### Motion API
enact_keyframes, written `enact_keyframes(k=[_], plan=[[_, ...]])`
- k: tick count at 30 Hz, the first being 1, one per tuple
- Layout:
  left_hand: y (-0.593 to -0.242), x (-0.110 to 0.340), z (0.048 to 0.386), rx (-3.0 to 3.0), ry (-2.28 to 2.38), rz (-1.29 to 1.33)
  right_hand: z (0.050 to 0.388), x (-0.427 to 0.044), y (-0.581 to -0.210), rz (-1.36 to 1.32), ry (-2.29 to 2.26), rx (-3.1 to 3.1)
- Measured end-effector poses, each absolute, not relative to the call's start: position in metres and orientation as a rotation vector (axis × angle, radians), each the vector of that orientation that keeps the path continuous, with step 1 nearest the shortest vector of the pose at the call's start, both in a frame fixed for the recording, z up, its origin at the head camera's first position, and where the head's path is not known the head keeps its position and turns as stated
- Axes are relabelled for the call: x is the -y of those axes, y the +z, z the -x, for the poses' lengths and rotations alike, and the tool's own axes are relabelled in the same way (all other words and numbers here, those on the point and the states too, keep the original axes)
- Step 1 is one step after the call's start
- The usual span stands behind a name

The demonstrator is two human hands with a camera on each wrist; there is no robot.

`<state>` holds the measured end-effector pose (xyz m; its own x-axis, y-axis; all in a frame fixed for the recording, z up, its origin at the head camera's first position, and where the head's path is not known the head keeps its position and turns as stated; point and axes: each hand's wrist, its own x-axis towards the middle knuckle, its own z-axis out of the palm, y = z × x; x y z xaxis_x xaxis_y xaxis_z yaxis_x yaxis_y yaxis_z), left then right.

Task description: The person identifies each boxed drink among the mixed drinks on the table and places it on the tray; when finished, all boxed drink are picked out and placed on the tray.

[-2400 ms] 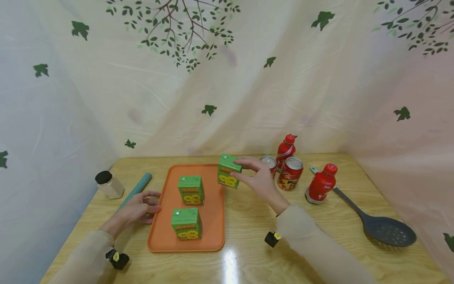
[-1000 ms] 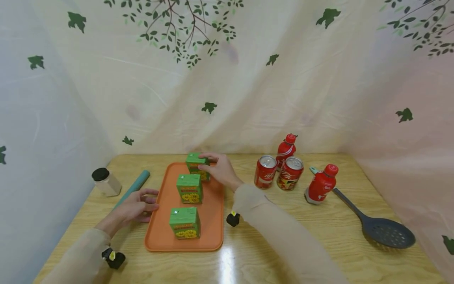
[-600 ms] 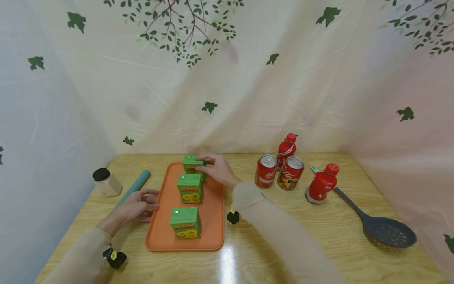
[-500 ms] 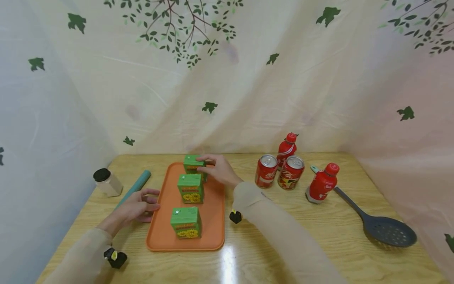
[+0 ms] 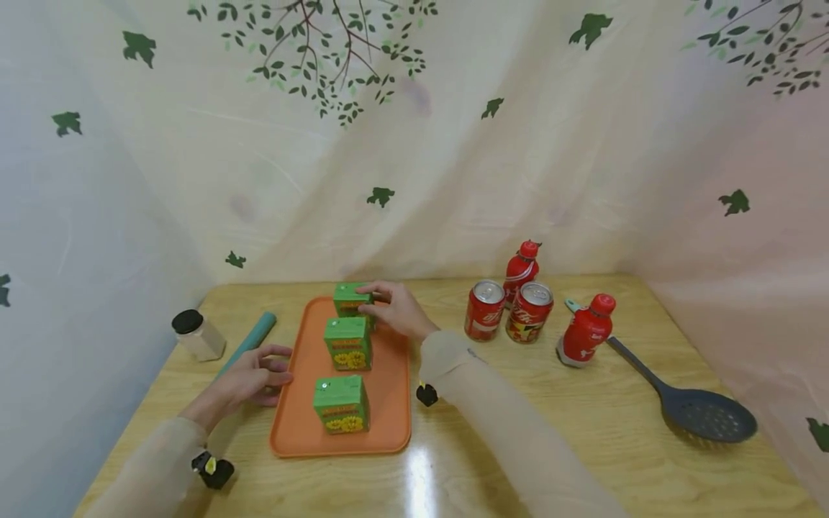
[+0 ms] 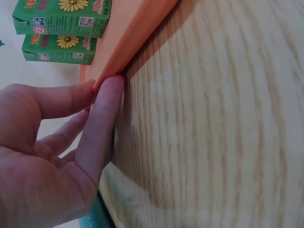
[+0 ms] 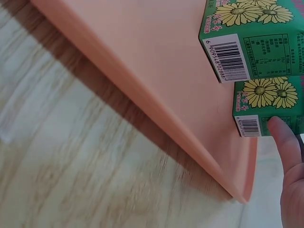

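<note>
Three green drink cartons with yellow flowers stand in a column on an orange tray (image 5: 388, 403): a front carton (image 5: 341, 406), a middle carton (image 5: 347, 345) and a back carton (image 5: 348, 296). My right hand (image 5: 398, 311) holds the back carton by its right side. In the right wrist view, one fingertip lies against the lower face of that carton (image 7: 266, 97). The middle carton partly hides it in the head view. My left hand (image 5: 249, 378) is at the tray's left edge, and the left wrist view shows its thumb and finger pinching the rim (image 6: 118, 59).
Left of the tray are a black-lidded jar (image 5: 197, 336) and a teal rod (image 5: 252, 338) partly behind my left hand. On the right stand two red cans (image 5: 484, 311), a red bottle (image 5: 522, 270), another red bottle (image 5: 586, 332) and a dark slotted spoon (image 5: 706, 415). A curtain hangs behind.
My right hand has carried the carton left, from over the tray's right edge to the back of the tray behind the middle carton. During the last half second, both hands have hardly moved.
</note>
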<state>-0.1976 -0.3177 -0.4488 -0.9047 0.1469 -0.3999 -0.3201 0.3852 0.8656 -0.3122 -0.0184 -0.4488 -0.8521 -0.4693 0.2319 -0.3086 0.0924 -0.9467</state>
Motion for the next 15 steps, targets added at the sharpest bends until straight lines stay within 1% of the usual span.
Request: enact_keyframes(k=[8, 15], plan=[[-0.4503, 0.318, 0.1984, -2.251, 1.535, 0.151, 0.3123, 0.019, -0.4531, 0.833, -1.882, -2.264], [-0.4493, 0.3163, 0.1992, -2.257, 1.512, 0.157, 0.3118, 0.0176, -0.452, 0.799, -1.823, -2.308]])
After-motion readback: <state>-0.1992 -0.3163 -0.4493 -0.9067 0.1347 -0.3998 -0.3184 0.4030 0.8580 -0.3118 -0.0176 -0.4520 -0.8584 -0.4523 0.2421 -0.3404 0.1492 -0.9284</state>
